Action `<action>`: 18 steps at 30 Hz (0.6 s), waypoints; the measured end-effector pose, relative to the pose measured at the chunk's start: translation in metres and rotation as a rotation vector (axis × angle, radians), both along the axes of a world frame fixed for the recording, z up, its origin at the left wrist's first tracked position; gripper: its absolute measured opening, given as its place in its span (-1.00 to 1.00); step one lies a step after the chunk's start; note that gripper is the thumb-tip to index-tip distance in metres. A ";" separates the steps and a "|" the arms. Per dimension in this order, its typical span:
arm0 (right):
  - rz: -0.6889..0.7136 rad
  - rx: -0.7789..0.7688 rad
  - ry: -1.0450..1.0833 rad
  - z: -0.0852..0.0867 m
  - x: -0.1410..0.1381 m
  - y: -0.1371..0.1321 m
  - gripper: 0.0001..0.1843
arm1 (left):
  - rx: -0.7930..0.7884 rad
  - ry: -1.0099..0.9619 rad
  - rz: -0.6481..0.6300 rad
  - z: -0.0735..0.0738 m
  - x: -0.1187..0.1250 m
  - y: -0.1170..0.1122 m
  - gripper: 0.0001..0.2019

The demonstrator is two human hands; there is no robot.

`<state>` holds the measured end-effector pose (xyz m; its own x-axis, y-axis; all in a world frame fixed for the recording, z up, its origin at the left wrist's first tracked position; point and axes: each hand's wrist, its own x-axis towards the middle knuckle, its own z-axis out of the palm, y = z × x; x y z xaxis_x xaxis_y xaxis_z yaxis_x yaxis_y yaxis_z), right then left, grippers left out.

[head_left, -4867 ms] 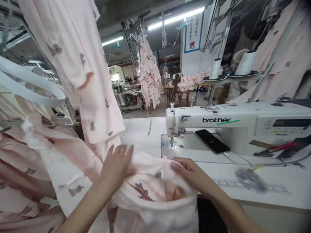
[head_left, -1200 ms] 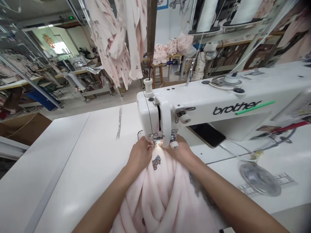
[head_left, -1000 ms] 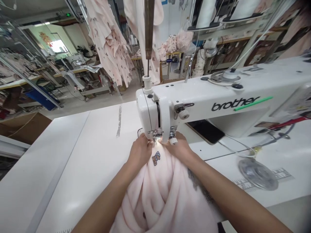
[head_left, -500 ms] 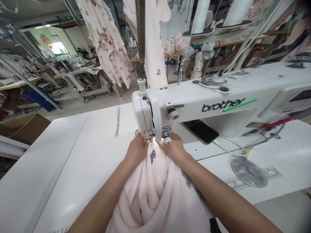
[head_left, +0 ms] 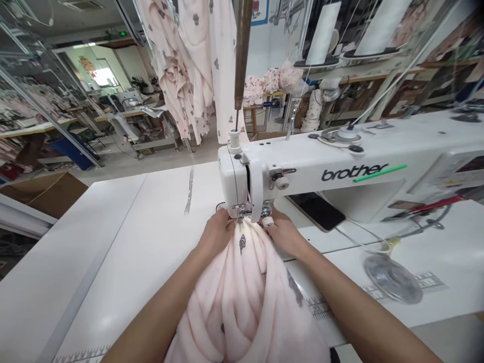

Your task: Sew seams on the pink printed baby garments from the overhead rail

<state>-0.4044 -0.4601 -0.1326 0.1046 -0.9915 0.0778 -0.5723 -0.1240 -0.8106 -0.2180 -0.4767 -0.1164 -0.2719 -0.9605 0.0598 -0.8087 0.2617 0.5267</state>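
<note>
Head view: both hands pinch a bunched pink garment (head_left: 245, 297) right at the needle end of the white sewing machine (head_left: 340, 166). The left hand (head_left: 217, 234) is closed on the cloth just left of the presser foot (head_left: 240, 214), and the right hand (head_left: 283, 234) is closed on it just right of the foot, the fingertips close under the machine head. The likely risk, as I judge it, is a fingertip drawn toward the needle, since the thick gathered folds leave little room there; the bulk could also drag the seam askew. The garment trails from the foot back over the bench (head_left: 124, 237) edge, between the forearms. A dark phone (head_left: 317, 212) lies under the machine's arm, right of the foot.
</note>
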 end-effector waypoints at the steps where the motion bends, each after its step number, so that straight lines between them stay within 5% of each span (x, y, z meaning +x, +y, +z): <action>1: -0.001 0.004 0.000 0.001 0.000 0.000 -0.81 | 0.005 0.005 -0.003 0.000 0.000 0.000 -0.87; 18: 0.105 0.024 -0.032 0.004 -0.002 0.007 -0.69 | 0.079 0.018 0.018 0.005 0.000 0.008 -0.90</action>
<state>-0.4067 -0.4534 -0.1286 0.2058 -0.9768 0.0588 -0.5307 -0.1619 -0.8320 -0.2177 -0.4690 -0.1117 -0.2538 -0.9672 -0.0121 -0.8031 0.2037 0.5600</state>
